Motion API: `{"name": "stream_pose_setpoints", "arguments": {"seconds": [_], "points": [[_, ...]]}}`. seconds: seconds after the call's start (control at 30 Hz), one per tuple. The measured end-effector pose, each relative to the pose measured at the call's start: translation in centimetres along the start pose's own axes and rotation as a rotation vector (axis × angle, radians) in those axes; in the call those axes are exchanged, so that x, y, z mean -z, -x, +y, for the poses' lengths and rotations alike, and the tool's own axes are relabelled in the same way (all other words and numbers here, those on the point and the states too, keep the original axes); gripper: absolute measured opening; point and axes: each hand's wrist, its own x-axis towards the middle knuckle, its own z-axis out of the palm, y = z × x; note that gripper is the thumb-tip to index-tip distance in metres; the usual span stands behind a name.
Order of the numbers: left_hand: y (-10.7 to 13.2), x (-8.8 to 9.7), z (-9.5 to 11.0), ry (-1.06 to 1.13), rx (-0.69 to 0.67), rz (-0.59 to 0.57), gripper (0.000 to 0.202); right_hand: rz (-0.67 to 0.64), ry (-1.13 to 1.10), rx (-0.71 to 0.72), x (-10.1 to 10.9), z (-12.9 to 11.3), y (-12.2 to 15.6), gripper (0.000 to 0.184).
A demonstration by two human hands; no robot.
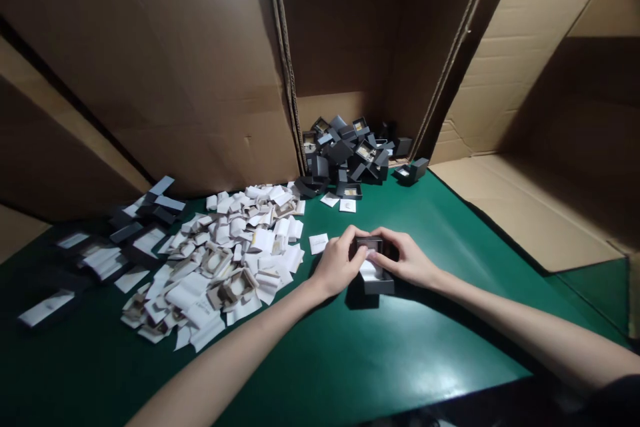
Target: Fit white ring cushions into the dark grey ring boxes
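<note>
The box (380,287) lies directly between our left hand (337,264) and our right hand (409,260), its long axis running from the near edge of the surface (450,340) toward the far edge, the far end leaning slightly left. Neither hand is clearly nearer: our left one grips the left side and our right one the right, both around the far end. Our thumbs (358,257) come together over the opening, by the white insert (371,271); how firmly they press, we cannot tell. The near end sticks out free of our hands, facing the near edge. We see a shadow by it, but cannot tell whether the box touches the surface.

Just beyond our left hand lies a slip (318,243). Farther left we have the white pieces (263,240), spread out toward the far edge. Straight beyond both hands, the dark boxes (341,152) are heaped at that far edge.
</note>
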Motion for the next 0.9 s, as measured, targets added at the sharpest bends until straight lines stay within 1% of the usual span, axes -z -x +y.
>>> {"name": "stream_pose_setpoints", "arguments": {"seconds": [0.1,0.23,0.3,0.43,0.53,0.6,0.67,0.73,0.77,0.83,0.87,0.9], "points": [[0.0,0.1,-0.1,-0.017,-0.012,-0.005,0.018,-0.011,0.010,0.012,-0.1,0.2,0.1,0.024],[0.2,0.0,-0.3,-0.040,-0.034,-0.042,0.030,0.007,0.028,0.010,-0.2,0.5,0.2,0.024],[0.3,0.0,-0.5,-0.031,-0.045,-0.051,0.032,0.010,0.034,0.011,-0.2,0.6,0.3,0.025],[0.2,0.1,-0.9,0.008,-0.053,-0.078,0.032,-0.049,0.021,0.020,0.0,0.7,0.1,0.026],[0.1,0.1,-1.0,0.018,-0.029,-0.060,0.032,-0.097,0.017,0.011,0.4,0.8,-0.3,0.028],[0.1,0.1,-1.0,0.030,-0.008,-0.033,0.034,-0.133,-0.031,-0.013,0.9,1.3,-0.6,0.033],[0.1,0.1,-1.0,0.048,-0.001,-0.014,0.035,-0.151,-0.130,-0.049,1.3,2.0,-1.0,0.038],[0.2,0.1,-1.0,0.063,-0.002,-0.019,0.036,-0.056,-0.254,-0.085,1.5,2.8,-1.6,0.043],[0.2,0.2,-1.0,0.064,-0.001,-0.032,0.036,0.038,-0.292,-0.100,1.5,3.1,-2.0,0.042],[0.2,0.3,-1.0,0.057,-0.009,-0.077,0.037,0.207,-0.290,-0.111,1.5,3.1,-3.0,0.034],[0.2,0.4,-1.0,0.051,-0.024,-0.103,0.038,0.260,-0.259,-0.100,1.4,2.7,-3.6,0.029],[0.2,0.5,-1.0,0.045,-0.051,-0.128,0.039,0.279,-0.222,-0.074,1.2,2.2,-4.4,0.026]]}}
